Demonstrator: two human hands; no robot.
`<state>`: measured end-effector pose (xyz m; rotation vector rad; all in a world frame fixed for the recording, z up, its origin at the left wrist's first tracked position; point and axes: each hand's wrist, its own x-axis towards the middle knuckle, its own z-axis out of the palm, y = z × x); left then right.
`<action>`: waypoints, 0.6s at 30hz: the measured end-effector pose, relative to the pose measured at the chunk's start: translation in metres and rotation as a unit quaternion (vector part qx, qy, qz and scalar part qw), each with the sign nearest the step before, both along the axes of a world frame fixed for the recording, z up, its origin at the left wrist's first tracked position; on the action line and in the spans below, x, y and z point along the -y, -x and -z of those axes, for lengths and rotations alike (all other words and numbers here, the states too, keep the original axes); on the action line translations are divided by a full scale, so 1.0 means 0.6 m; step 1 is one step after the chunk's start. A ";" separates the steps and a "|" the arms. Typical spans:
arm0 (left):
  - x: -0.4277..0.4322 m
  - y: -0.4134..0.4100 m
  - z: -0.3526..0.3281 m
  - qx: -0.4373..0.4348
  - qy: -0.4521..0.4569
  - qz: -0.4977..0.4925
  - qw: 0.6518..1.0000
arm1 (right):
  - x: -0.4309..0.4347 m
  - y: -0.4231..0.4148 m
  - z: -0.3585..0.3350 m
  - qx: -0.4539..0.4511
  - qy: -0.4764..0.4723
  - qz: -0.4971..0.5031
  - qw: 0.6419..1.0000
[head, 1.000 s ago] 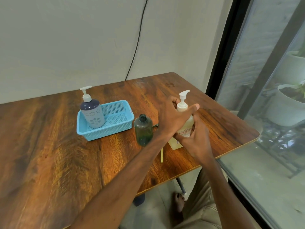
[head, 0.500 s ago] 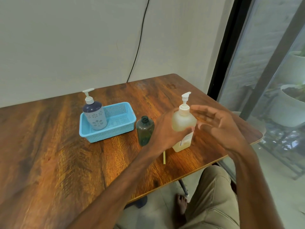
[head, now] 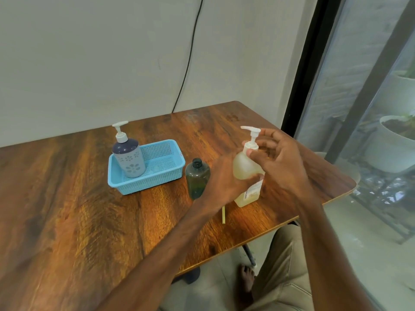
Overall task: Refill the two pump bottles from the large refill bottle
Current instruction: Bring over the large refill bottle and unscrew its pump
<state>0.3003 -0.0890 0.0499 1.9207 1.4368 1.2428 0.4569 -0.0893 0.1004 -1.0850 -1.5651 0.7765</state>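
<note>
on table (head: 67, 198), left hand (head: 224, 179) grips bottle (head: 243, 164); right hand (head: 281, 163) seemingly pinches pump (head: 252, 138).

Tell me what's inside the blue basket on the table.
One pump bottle with a dark top and flower-patterned body stands upright in the left end of the blue basket. The floor under it is covered.

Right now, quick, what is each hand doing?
Left hand: grips the pale yellow translucent plastic pump bottle round its body.
Right hand: thumb and fingers pinch that bottle's white pump collar.
</note>
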 end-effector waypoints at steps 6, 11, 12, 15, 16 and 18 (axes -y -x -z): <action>0.002 -0.003 0.003 0.004 0.005 -0.005 1.000 | 0.003 -0.003 -0.004 0.094 0.003 0.021 0.995; 0.003 -0.004 0.000 0.008 0.003 0.008 1.000 | 0.008 0.003 -0.005 0.055 -0.016 0.026 0.998; 0.001 -0.003 0.001 0.010 0.002 0.010 1.000 | 0.008 0.001 -0.008 0.041 -0.011 0.009 0.999; -0.004 0.000 0.007 0.002 0.002 0.008 1.000 | 0.010 -0.006 -0.021 0.029 -0.018 -0.010 0.999; -0.005 0.000 0.010 -0.003 0.002 0.006 1.000 | 0.011 -0.009 -0.027 0.031 -0.028 -0.009 0.999; -0.008 0.001 0.016 -0.012 0.002 0.001 1.000 | 0.011 -0.013 -0.039 0.035 -0.052 -0.002 0.998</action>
